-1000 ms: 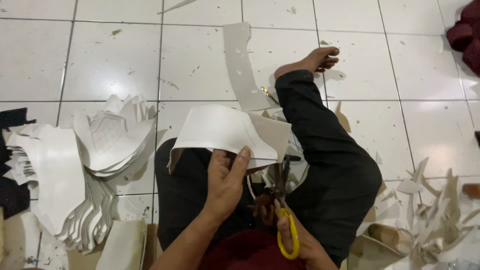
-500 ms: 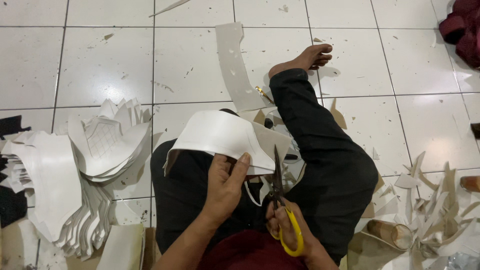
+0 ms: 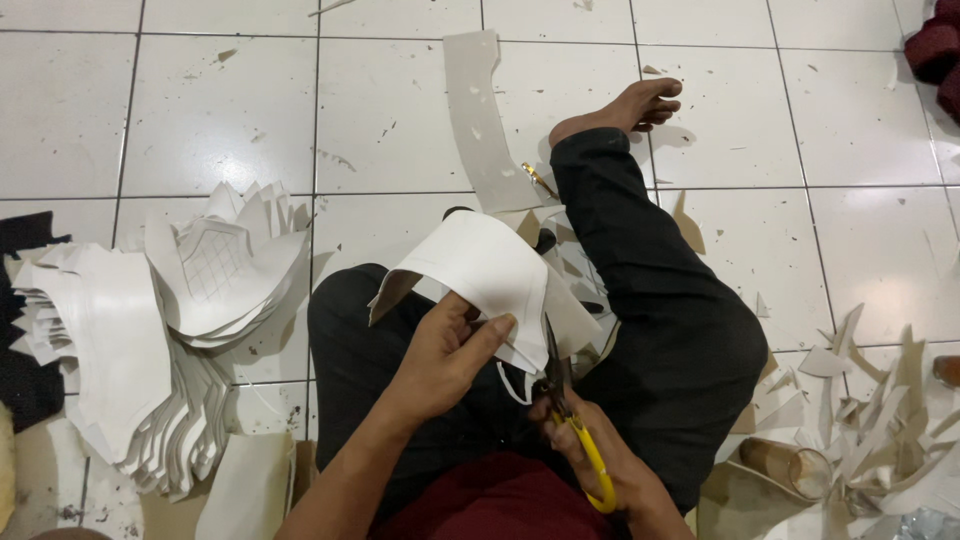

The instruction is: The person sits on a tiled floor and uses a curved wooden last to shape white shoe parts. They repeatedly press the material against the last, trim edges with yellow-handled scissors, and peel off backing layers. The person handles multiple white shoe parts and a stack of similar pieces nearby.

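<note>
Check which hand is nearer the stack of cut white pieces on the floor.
Left. The left hand grips the white sheet over the lap, on the side toward the stack of cut white pieces. The right hand, working the yellow-handled scissors, sits farther from it.

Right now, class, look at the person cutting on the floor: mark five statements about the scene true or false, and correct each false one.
1. The right hand holds scissors with yellow handles. True.
2. The left hand grips a stack of white sheets. True.
3. The person sits at a wooden table. False: they sit on a white tiled floor.
4. A pile of cut white pieces lies to the person's left. True.
5. The bare foot wears a black shoe. False: it is bare, below a dark trouser leg.
</note>
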